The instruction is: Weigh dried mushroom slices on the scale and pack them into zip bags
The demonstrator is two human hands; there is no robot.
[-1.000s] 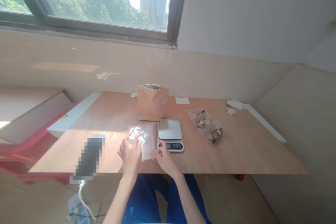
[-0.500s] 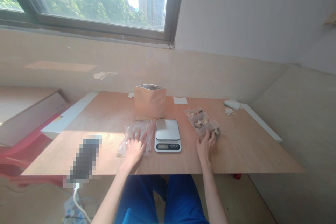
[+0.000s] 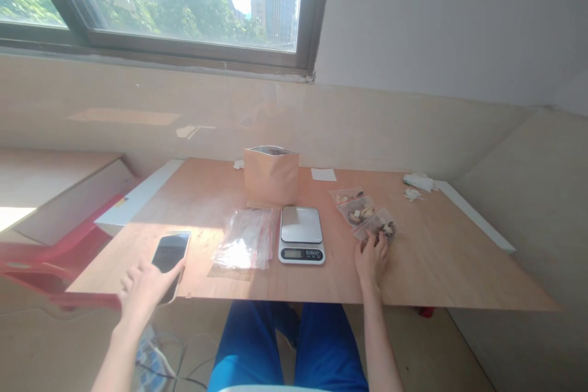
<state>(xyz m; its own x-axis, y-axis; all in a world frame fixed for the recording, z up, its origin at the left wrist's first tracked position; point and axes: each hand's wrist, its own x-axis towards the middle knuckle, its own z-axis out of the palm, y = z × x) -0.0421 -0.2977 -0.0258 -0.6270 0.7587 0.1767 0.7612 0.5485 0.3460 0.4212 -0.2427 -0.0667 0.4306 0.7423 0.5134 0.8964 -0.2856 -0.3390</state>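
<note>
Three small clear zip bags (image 3: 359, 208) of brown and pale dried chunks lie in an overlapping diagonal row on the right of the light wooden desk (image 3: 441, 263). The right hand (image 3: 372, 260) sits on the nearest bag, its fingers (image 3: 373, 240) half curled and narrowly spread over the plastic; whether they pinch it cannot be told. Far left, at the desk's near edge, the left hand (image 3: 144, 291) reaches over a black glass-fronted smartphone (image 3: 169, 254), fingers loosely fanned and covering the phone's lower part; any grip is unclear. Between the hands lies a flat, crinkled stack of clear plastic bags (image 3: 243, 240) with red seal strips, beside a silver digital kitchen scale (image 3: 301, 234) with a steel plate and black display. Behind them stands a tan kraft-paper pouch (image 3: 271, 176), open at the top with a metallic lining. A white paper slip (image 3: 323, 174) lies farther back, and crumpled white scraps (image 3: 418, 182) sit at the far right.
</note>
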